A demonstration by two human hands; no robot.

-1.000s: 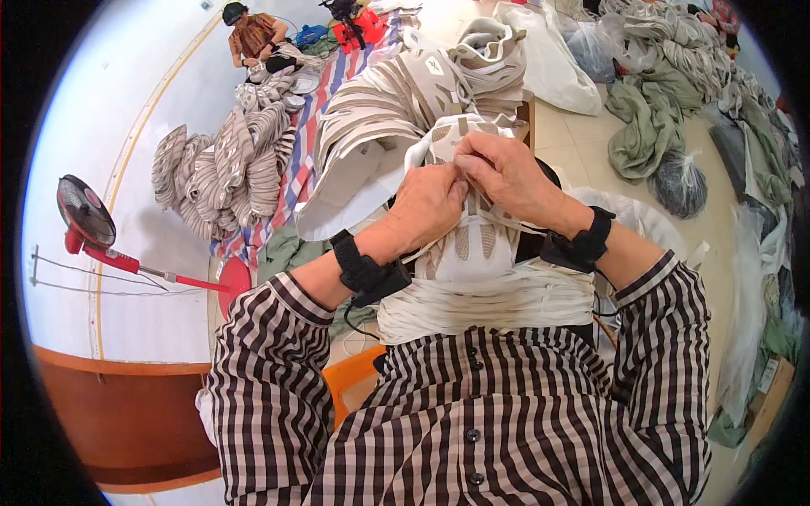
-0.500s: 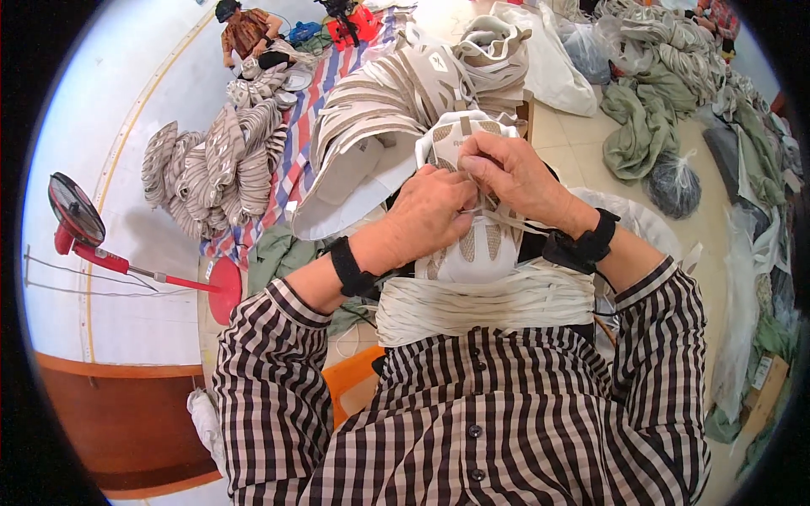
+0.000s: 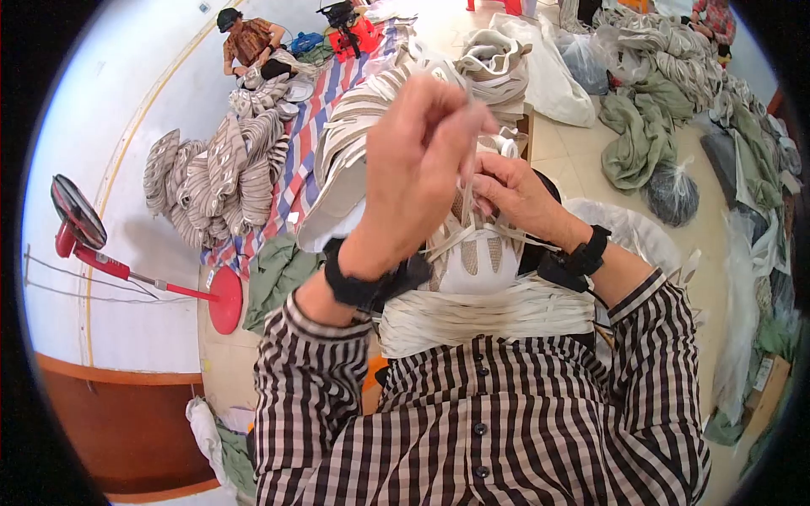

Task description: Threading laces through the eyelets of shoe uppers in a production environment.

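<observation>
A white and beige shoe upper (image 3: pixel 479 266) lies in front of my body, its toe towards me. Raised above it, my left hand (image 3: pixel 415 169) is closed and slightly blurred, pinching a pale shoelace (image 3: pixel 468 201) that runs taut down to the upper. My right hand (image 3: pixel 521 196) rests at the upper's right side, fingers closed on its eyelet edge; the fingertips are partly hidden. Across my lap lies a thick bundle of white laces (image 3: pixel 489 319). Behind my left hand, a row of nested shoe uppers (image 3: pixel 337 181) is partly covered by it.
More uppers are piled on the left (image 3: pixel 224 173) beside a striped sheet (image 3: pixel 305 139). A red fan (image 3: pixel 224 295) stands at left. Green cloth (image 3: pixel 637 126) and a dark plastic bag (image 3: pixel 672 192) lie right. A co-worker (image 3: pixel 251 42) sits far left.
My left hand has risen up and away from the upper, drawing the lace with it. My right hand has shifted slightly down and right, staying at the upper.
</observation>
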